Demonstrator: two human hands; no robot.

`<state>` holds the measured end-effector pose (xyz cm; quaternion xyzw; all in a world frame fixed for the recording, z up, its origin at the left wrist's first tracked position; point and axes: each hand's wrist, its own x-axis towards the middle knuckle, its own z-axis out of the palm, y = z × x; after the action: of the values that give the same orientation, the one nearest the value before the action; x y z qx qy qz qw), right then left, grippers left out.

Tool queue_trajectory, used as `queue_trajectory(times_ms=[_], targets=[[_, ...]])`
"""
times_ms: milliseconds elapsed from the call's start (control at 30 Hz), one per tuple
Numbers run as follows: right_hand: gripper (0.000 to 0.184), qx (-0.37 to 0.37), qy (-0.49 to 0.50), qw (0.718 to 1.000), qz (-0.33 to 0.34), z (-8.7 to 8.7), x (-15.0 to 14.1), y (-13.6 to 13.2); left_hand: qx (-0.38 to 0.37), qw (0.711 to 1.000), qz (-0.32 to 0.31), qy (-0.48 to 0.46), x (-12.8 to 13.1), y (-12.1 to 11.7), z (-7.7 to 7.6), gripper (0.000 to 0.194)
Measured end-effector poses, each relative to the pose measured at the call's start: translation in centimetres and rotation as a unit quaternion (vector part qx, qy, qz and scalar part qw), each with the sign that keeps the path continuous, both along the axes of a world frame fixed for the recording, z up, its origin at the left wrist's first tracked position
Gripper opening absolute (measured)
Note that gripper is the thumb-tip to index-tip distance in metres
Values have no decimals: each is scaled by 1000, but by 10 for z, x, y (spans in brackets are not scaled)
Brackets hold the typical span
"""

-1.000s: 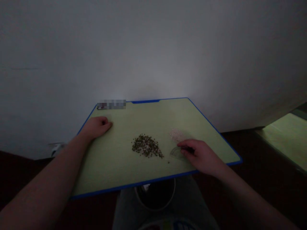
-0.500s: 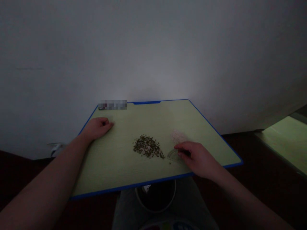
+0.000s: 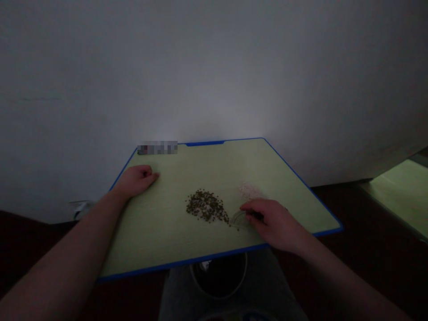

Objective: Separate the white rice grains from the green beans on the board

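Note:
A pale green board with a blue rim (image 3: 160,240) lies in front of me. A heap of small dark green grains (image 3: 205,206) sits at its middle. A smaller whitish-pink heap (image 3: 249,190) lies to the right of it. My right hand (image 3: 272,225) pinches a clear half-round plastic piece (image 3: 238,219) flat on the board, its edge touching the right side of the dark heap. My left hand (image 3: 135,179) rests near the board's far left edge with fingers curled, nothing visible in it.
A white wall stands right behind the board. A round white-rimmed bowl (image 3: 219,278) sits below the board's near edge, on grey cloth. A second pale green surface (image 3: 399,189) shows at the far right. The floor around is dark.
My right hand has slid the clear plastic piece leftward until it meets the dark heap. My left hand has stayed put.

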<state>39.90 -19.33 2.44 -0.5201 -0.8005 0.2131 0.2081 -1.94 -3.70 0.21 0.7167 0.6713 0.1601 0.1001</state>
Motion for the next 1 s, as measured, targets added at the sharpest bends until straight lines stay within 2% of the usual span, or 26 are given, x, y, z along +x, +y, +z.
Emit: queue_trajectory(times_ms=[233,467,700,1000], targets=[[30,-25,4,1000,15,2,-11,0,1,1000,15,-6,-1,1,-2,40],[30,-40,23,998,46,3,-22,-15,-9,1000,14,-6,3,-1,1,39],[31,-52,43,997,28,-3,-24,-32,-11,1000,19,5,4,-1,2,39],[31,-55,50,997,21,-7,-24,-31,-7,1000,20,1,4,-2,2,39]])
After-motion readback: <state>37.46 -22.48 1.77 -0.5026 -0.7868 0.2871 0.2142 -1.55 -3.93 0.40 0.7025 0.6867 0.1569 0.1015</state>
